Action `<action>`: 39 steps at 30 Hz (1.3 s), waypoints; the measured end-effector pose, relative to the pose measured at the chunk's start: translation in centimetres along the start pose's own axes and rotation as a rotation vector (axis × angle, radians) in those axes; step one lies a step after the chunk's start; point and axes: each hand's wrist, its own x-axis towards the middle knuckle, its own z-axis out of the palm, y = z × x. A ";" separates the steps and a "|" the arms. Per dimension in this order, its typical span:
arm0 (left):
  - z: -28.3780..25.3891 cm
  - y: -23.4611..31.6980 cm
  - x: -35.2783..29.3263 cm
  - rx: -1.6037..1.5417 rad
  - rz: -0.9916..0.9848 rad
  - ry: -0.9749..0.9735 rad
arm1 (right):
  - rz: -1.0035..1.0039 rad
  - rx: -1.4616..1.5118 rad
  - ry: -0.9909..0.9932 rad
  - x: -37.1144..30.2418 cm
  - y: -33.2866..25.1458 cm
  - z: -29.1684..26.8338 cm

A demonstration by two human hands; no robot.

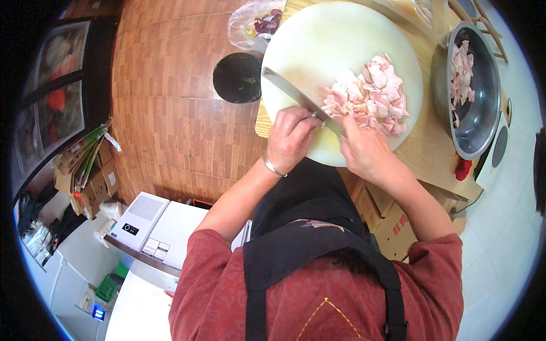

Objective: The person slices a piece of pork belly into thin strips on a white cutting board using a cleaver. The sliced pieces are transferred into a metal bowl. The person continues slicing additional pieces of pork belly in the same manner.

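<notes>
My right hand (364, 145) is closed round the handle end of a broad kitchen knife (301, 98), whose blade slants up and left over a round white cutting board (335, 28). Close against the blade, my left hand (291, 136) has its fingers curled down on a small piece of meat, mostly hidden beneath them. A heap of sliced pale pink raw meat (375, 94) lies on the board just right of the knife. At the right, a deep steel bowl (478, 122) holds more of the cut meat (462, 74) along its left wall.
The board rests on a wooden table (412, 153). Off its left edge stand a black bucket (236, 78) and a clear plastic bag (242, 25) with scraps. Cardboard boxes (392, 227) sit below the table, and a white chest appliance (176, 227) stands at lower left.
</notes>
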 end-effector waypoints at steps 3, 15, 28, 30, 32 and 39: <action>-0.1 -0.2 0.2 0.006 0.016 -0.019 | -0.029 -0.064 0.112 2.4 0.3 0.8; -0.5 -0.5 0.1 0.010 0.055 -0.032 | 0.011 -0.018 -0.032 -4.4 1.3 -2.3; -0.3 -0.4 0.4 0.019 0.042 -0.037 | 0.057 0.011 0.002 -2.0 1.0 -0.9; -0.2 -0.4 0.3 0.021 0.042 -0.039 | 0.117 -0.027 -0.078 -3.2 1.1 -1.3; -0.2 -0.3 0.3 0.018 0.045 -0.045 | 0.115 -0.041 -0.073 -3.6 0.9 -1.1; -0.4 -1.0 0.2 0.005 0.112 -0.049 | 0.177 -0.004 0.200 -3.3 2.1 -0.5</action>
